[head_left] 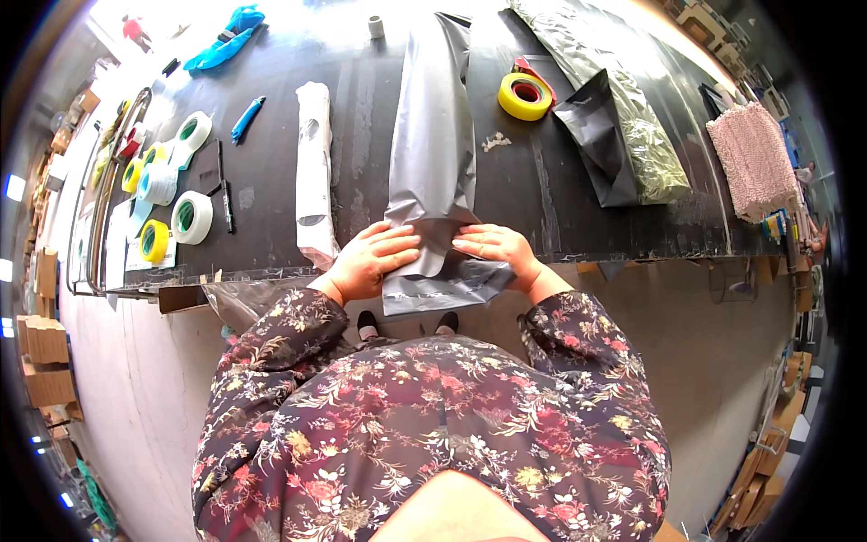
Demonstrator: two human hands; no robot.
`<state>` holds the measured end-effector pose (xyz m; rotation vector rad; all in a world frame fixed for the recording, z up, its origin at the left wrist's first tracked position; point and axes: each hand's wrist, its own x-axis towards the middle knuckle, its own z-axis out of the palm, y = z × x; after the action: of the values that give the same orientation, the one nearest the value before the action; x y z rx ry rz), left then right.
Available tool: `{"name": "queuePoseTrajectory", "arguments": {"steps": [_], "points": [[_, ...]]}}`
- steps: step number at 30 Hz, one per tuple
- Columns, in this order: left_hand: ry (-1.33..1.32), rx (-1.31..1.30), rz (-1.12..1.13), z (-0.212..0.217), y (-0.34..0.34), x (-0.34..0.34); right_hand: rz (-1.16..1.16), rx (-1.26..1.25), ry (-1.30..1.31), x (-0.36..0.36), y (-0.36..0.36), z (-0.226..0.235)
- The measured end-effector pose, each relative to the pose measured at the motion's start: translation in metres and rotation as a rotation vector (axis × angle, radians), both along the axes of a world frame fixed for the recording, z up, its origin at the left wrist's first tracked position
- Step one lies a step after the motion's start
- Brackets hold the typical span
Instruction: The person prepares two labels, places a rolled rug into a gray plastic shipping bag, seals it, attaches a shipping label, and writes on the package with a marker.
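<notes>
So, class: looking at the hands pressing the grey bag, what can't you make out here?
Head view:
- What the grey bag holds: its plastic is opaque.
- The bag's near end, partly under the left hand and right hand.
- Items at the table's far left edge: bent small by the lens.

Black table (271,181): yellow tape roll (526,96) beside a black bag (599,135), white wrapped bundle (313,172), blue cutter (247,118), black marker (227,206). Tape rolls (172,194) clustered at left edge. Pink fuzzy cloth (754,158) far right, blue gloves (226,41) at the back.
</notes>
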<state>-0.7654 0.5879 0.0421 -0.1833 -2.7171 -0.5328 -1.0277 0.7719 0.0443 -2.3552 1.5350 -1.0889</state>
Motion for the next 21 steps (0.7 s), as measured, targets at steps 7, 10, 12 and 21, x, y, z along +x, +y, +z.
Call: {"name": "queuePoseTrajectory", "arguments": {"steps": [7, 10, 12, 21], "points": [[0.076, 0.764, 0.572, -0.018, 0.011, -0.013, -0.416, 0.301, -0.84, 0.017, -0.004, -0.017], [0.131, 0.952, 0.787, -0.021, 0.007, -0.039, -0.641, 0.226, -1.127, 0.023, -0.038, -0.024], [0.299, 1.018, 0.854, -0.029, 0.001, -0.056, -0.806, 0.188, -1.027, 0.025, -0.052, -0.023], [-0.3, 0.693, 0.959, -0.045, -0.033, -0.076, -1.046, 0.717, -0.366, 0.019, -0.074, -0.012]]}}
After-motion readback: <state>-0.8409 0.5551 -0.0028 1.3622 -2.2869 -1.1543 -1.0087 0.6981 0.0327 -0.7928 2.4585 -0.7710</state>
